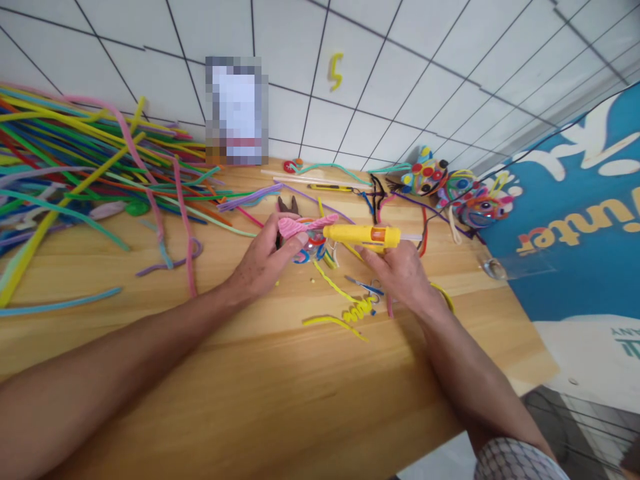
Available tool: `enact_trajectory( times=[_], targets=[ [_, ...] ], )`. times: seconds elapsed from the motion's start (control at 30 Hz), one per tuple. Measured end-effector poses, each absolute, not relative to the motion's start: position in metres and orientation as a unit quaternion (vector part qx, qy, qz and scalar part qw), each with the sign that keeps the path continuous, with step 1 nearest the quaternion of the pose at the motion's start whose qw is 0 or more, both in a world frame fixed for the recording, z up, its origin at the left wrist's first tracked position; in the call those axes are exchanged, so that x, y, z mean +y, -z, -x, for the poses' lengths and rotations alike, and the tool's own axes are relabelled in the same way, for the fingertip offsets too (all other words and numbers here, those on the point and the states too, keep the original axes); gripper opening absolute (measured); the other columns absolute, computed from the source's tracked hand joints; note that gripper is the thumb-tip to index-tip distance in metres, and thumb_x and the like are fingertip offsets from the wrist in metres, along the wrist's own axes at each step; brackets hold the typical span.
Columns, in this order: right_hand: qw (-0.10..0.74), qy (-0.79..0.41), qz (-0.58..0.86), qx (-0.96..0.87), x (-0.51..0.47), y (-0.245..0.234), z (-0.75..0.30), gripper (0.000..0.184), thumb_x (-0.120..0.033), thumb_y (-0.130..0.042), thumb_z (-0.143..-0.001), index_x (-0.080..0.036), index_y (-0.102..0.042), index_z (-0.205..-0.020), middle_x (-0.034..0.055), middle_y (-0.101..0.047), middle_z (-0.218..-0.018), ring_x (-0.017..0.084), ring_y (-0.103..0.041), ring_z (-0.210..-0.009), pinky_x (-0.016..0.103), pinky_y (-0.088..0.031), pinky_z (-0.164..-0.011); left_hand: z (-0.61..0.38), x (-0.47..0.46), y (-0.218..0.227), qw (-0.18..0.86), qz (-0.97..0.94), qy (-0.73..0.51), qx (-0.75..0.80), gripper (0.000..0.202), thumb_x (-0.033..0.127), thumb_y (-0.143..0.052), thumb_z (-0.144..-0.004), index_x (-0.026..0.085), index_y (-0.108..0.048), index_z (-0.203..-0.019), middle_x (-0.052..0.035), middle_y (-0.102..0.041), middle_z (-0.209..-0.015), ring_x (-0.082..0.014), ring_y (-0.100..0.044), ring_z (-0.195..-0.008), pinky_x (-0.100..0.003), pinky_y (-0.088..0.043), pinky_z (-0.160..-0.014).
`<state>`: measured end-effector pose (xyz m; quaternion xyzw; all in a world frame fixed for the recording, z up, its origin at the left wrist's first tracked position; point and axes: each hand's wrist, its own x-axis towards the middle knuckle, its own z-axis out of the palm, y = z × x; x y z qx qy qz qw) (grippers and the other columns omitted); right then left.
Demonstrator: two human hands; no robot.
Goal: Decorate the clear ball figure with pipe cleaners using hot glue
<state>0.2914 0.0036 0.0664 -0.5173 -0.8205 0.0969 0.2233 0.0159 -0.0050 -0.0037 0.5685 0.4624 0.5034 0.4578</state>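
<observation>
In the head view my left hand (260, 260) is closed around a small craft piece with a pink fuzzy pipe-cleaner shape (295, 227) on top. Beneath that shape shows a clear ball (314, 248) trimmed with red and blue pipe cleaner. My right hand (403, 270) grips a yellow hot glue gun (357, 235), its front end pointing left, close to the pink shape. A clear glue stick (411, 237) sticks out of the gun's rear. Dark-jawed pliers (287, 205) lie partly hidden behind my left hand.
A heap of coloured pipe cleaners (100, 153) covers the table's left back. Blue scissors (367, 287) and a coiled yellow pipe cleaner (357, 310) lie near my right hand. Behind are a yellow cutter knife (330, 187), decorated balls (425, 177) and a tiled wall (295, 40).
</observation>
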Motion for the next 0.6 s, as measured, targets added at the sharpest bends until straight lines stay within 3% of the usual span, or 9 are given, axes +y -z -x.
enact_trajectory(
  times=[0.27, 0.47, 0.6],
  targets=[
    [0.206, -0.12, 0.52, -0.82, 0.003, -0.072, -0.294, 0.018, -0.038, -0.064, -0.102, -0.021, -0.071, -0.098, 0.0065, -0.076, -0.084, 0.024, -0.071, -0.076, 0.034, -0.049, -0.071, -0.015, -0.004, 0.005, 0.453, -0.567, -0.499, 0.473, 0.044, 0.057, -0.072, -0.103, 0.025, -0.066, -0.132, -0.0041, -0.076, -0.112, -0.0265, -0.07, -0.105, -0.041, -0.057, -0.093],
    [0.178, -0.109, 0.511, -0.834, 0.003, -0.076, -0.299, 0.03, -0.036, -0.064, -0.102, -0.024, -0.059, -0.075, 0.0012, -0.062, -0.067, 0.017, -0.054, -0.061, 0.032, -0.036, -0.061, -0.017, -0.004, 0.005, 0.47, -0.562, -0.495, 0.467, 0.049, 0.058, -0.073, -0.101, 0.024, -0.065, -0.135, -0.0077, -0.076, -0.125, -0.0286, -0.072, -0.113, -0.04, -0.06, -0.089],
    [0.162, -0.103, 0.505, -0.841, 0.003, -0.079, -0.302, 0.03, -0.035, -0.062, -0.101, -0.024, -0.059, -0.073, 0.0019, -0.062, -0.065, 0.018, -0.055, -0.06, 0.032, -0.035, -0.062, -0.018, -0.003, 0.005, 0.461, -0.565, -0.497, 0.471, 0.05, 0.053, -0.077, -0.097, 0.023, -0.065, -0.134, -0.0092, -0.077, -0.13, -0.0301, -0.07, -0.118, -0.042, -0.06, -0.093]
  ],
)
